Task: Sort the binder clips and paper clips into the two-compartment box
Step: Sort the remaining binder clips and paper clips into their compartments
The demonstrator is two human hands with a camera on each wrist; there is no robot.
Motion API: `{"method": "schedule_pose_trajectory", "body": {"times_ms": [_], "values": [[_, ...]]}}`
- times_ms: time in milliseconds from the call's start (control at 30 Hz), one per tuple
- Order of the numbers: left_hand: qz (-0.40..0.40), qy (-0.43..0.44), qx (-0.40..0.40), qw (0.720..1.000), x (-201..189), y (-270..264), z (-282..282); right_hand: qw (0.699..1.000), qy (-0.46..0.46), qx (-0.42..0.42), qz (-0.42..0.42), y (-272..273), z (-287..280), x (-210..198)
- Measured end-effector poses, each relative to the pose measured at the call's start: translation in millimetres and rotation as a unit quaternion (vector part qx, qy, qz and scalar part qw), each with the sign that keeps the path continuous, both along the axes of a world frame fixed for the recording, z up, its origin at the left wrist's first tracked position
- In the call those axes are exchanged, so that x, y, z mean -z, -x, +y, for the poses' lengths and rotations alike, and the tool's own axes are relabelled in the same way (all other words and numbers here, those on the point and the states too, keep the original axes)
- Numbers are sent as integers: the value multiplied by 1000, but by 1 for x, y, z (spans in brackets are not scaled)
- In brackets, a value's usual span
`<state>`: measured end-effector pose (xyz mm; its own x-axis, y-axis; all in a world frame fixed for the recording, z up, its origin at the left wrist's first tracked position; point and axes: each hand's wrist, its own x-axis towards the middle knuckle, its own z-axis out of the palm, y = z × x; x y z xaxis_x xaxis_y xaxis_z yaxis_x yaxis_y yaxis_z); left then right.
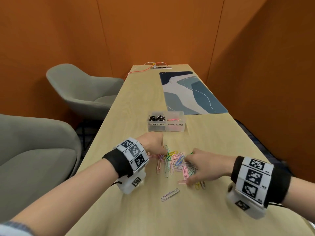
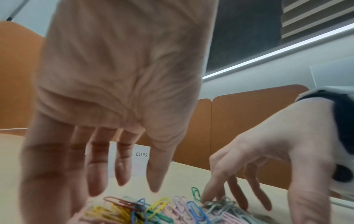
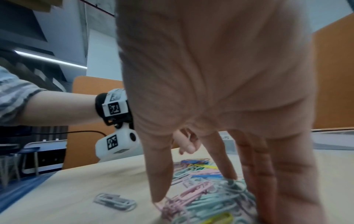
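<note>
Two hands (image 1: pixel 154 142) (image 1: pixel 207 165), one paper-clip pile (image 1: pixel 173 160), one two-compartment box (image 1: pixel 166 122)

The room is enclosed by orange panel walls (image 1: pixel 153 31), joined by thin vertical seams. A long light-wood table (image 1: pixel 136 92) is set lengthwise, its far end against the back wall. Two grey upholstered chairs (image 1: pixel 80 87) are placed along the table's left side, one near (image 1: pixel 34 150) and one farther back. A blue patterned mat (image 1: pixel 189 92) is laid on the right half of the table. A socket strip (image 1: pixel 161 67) is set into the far end, with an orange cable (image 1: pixel 136 72) plugged in. A strip light (image 2: pixel 277 51) is seen overhead.
</note>
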<state>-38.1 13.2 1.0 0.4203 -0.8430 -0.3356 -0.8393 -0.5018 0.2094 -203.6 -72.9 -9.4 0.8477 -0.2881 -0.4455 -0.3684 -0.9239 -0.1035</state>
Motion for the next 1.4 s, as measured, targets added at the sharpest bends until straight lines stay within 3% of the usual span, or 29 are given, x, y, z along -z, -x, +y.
{"method": "schedule_pose_trajectory", "body": {"times_ms": [133,267,500,833,1067,1267,1400], "values": [[8,-55,7,998,11,-8,1,999,-37,6,-27,-9,3,0],[-36,-130,79,988,21,-7,4,1000,9,6,-2,-8,-4,6],[-15,-68,77,995,13,-4,-7,997,21,13,-77,-26,-8,7],[27,-13,87,996,15,-16,-12,990,94,-71,-76,-42,-14,11],[93,31,43,994,8,-34,-13,993,31,-18,-117,-52,-39,-3],[149,49,34,987,-18,-44,-13,984,-120,43,-124,-61,-65,-31],[178,93,13,979,-31,-49,-16,971,-126,88,-183,-80,-80,-47]]}}
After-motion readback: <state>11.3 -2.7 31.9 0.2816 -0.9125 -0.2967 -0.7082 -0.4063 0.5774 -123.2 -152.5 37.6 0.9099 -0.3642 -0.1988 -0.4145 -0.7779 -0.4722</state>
